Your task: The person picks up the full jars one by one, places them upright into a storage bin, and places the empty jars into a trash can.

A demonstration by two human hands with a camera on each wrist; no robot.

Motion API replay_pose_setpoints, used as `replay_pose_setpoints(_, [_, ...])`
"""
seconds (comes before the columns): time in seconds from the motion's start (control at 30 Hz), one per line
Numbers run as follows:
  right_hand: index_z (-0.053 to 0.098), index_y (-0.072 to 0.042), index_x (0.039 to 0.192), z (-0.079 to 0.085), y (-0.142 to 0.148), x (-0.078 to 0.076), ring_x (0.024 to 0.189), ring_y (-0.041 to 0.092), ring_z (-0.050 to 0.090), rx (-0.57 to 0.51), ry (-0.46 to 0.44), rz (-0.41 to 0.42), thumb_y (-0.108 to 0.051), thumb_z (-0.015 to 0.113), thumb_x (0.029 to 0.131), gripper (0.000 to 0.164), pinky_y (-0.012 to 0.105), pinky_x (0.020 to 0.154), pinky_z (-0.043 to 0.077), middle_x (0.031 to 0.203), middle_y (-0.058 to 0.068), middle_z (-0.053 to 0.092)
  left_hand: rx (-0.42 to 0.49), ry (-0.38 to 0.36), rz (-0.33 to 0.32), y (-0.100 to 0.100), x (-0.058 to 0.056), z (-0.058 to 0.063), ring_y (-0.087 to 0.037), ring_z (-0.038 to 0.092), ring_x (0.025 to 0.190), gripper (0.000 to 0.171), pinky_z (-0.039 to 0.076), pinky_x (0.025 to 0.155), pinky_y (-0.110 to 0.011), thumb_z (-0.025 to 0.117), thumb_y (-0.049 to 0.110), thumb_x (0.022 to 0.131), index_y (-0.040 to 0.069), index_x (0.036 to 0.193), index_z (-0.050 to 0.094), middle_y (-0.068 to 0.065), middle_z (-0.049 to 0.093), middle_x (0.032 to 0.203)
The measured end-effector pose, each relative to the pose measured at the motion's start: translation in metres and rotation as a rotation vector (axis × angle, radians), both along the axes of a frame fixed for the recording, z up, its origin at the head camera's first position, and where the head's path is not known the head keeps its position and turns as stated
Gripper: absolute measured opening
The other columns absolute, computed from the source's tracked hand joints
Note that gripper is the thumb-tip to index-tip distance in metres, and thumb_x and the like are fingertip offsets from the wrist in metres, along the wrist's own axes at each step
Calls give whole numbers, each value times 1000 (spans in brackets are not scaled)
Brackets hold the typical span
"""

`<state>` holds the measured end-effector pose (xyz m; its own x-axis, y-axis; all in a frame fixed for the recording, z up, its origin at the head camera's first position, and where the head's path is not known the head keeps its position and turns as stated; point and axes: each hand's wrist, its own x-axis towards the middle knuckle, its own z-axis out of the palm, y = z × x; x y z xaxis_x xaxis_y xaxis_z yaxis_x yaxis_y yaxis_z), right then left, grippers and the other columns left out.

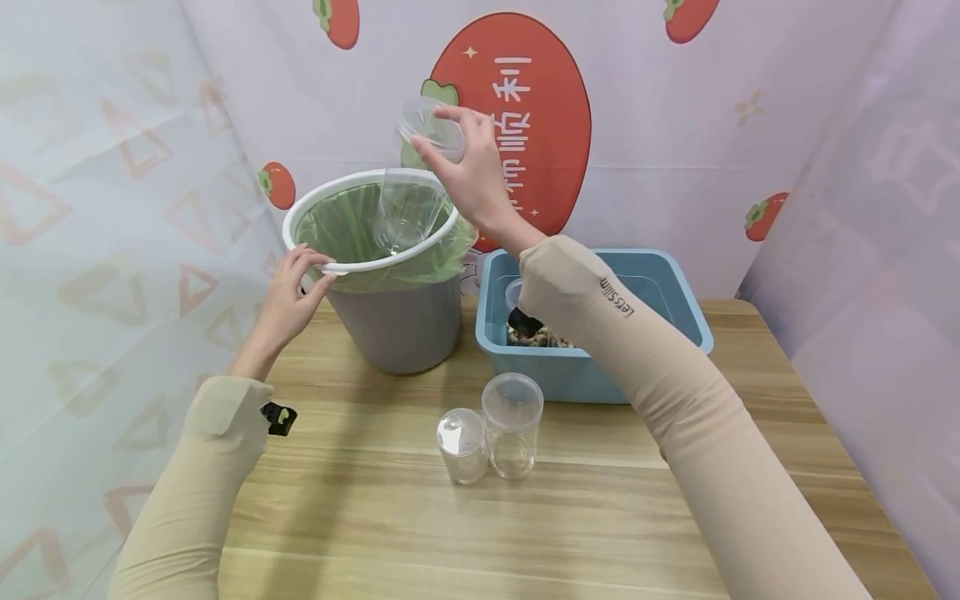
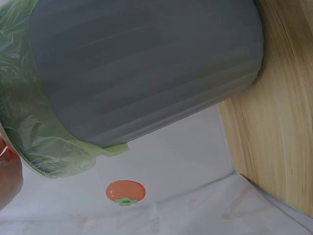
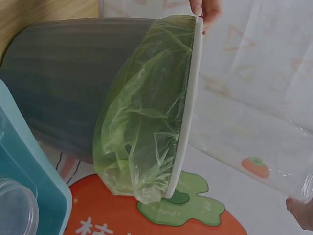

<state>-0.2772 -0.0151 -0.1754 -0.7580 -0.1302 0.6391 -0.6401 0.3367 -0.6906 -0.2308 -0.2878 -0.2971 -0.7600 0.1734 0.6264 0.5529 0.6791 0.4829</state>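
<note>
My left hand grips the white rim of a grey trash bin lined with a thin green bag. Over the bin's mouth, my right hand holds a clear plastic jar by its upper end, between thumb and fingers. The jar's lower end overlaps the bin opening in the head view. From the right wrist, the clear jar spans from the bin rim to my thumb. In the left wrist view only part of my left hand shows, at the rim.
Two clear jars, a short one and a taller one, stand side by side on the wooden table. Behind them is a blue basin, partly covered by my right sleeve, with a lidded jar and brownish pieces inside.
</note>
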Motion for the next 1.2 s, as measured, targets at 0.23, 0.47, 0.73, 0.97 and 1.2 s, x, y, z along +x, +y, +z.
replay_pose_setpoints(0.23, [46,-9,121,-12,-6,-3,114,10,37,67,-96,16,-33,60,83,47,14,91,33,125,5,38,-6,3,-5,0,1,1,-43,28,121,19,16,105,-47,56,1,83,-8,100,53,-24,46,108])
replay_pose_setpoints(0.47, [49,-8,118,-28,-11,-8,111,15,40,149,-154,-8,-31,64,80,47,19,84,38,123,7,43,-8,10,-8,1,1,0,-43,28,121,20,16,105,-46,57,0,82,-8,100,53,-24,46,108])
replay_pose_setpoints(0.73, [49,-6,117,-41,-11,-10,110,18,42,277,-222,38,-29,62,82,44,24,86,37,121,9,47,2,14,-15,2,1,0,-43,29,121,19,17,105,-46,56,0,82,-8,99,53,-24,46,107])
replay_pose_setpoints(0.97, [51,-5,117,-40,-1,-5,112,20,45,390,-315,175,-21,57,86,36,29,90,39,121,8,50,-3,26,-10,2,0,0,-43,29,120,19,18,105,-46,58,-2,81,-8,99,54,-24,46,107])
replay_pose_setpoints(1.2, [55,-6,112,-38,16,14,109,21,49,462,-293,288,-18,58,85,30,30,87,44,117,9,53,4,18,-8,1,0,-1,-43,28,121,18,17,105,-46,57,-1,81,-7,99,54,-24,46,108])
